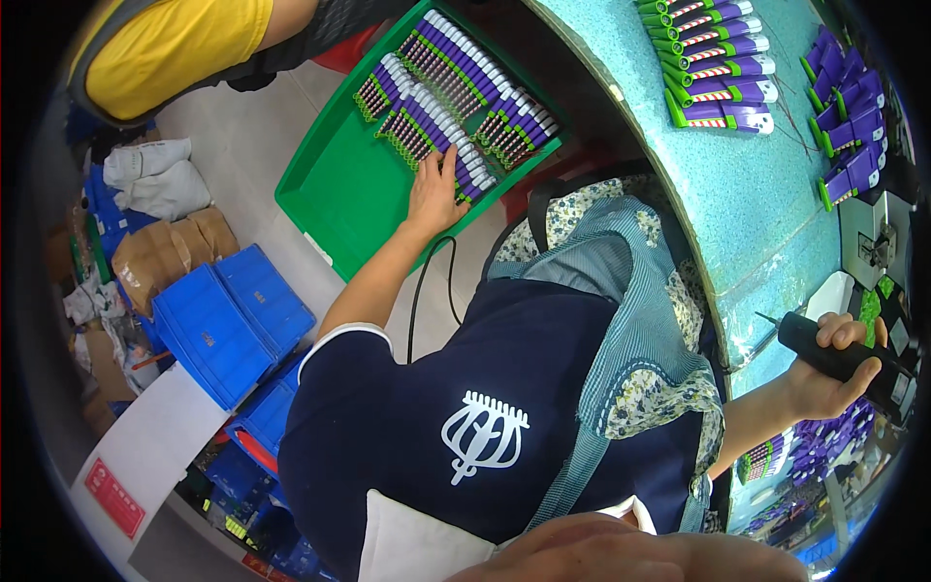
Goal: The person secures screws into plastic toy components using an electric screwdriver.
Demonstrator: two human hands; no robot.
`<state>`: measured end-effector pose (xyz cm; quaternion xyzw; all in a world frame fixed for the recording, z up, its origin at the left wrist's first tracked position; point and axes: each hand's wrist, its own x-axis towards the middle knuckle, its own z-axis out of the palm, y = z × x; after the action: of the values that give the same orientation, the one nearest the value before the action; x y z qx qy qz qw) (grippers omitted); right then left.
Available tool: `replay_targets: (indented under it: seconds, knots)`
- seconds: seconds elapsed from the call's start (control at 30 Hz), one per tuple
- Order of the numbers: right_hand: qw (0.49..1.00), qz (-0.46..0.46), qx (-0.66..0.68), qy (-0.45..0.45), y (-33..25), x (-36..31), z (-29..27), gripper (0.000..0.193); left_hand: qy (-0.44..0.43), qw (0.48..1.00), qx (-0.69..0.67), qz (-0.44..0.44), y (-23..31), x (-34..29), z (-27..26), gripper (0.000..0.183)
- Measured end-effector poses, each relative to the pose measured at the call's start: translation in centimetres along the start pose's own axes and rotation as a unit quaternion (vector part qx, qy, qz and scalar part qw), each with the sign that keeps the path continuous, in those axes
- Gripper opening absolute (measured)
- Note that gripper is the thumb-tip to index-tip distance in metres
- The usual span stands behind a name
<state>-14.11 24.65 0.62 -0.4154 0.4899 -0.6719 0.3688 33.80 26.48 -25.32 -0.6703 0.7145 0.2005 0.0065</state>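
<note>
My left hand reaches into a green plastic tray, its fingers spread and touching the near end of a row of purple, white and green plastic parts. These parts lie side by side in several tight groups at the tray's far and right side. Whether a single part sits beneath my fingers is hidden. On the right, my right hand is wrapped around a black electric screwdriver. The screwdriver's thin bit points left, above the edge of a speckled turquoise workbench.
On the bench lie a row of striped purple-and-green parts and a pile of purple pieces. More purple parts lie beyond my right forearm. Blue bins and brown paper bags stand left. A person's yellow sleeve shows top left.
</note>
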Motion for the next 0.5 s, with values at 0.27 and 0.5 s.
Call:
replay_targets:
  seconds: [0.27,0.5]
  knots:
    - [1.000,0.001,0.016,-0.020,0.1,-0.1,-0.8,0.045,-0.028,0.999,0.039,-0.022,-0.8,-0.4,0.7,0.116]
    - [0.999,0.008,0.027,-0.027,0.3,-0.2,-1.0,0.043,-0.056,0.997,0.056,-0.017,-0.8,0.3,1.1,0.118]
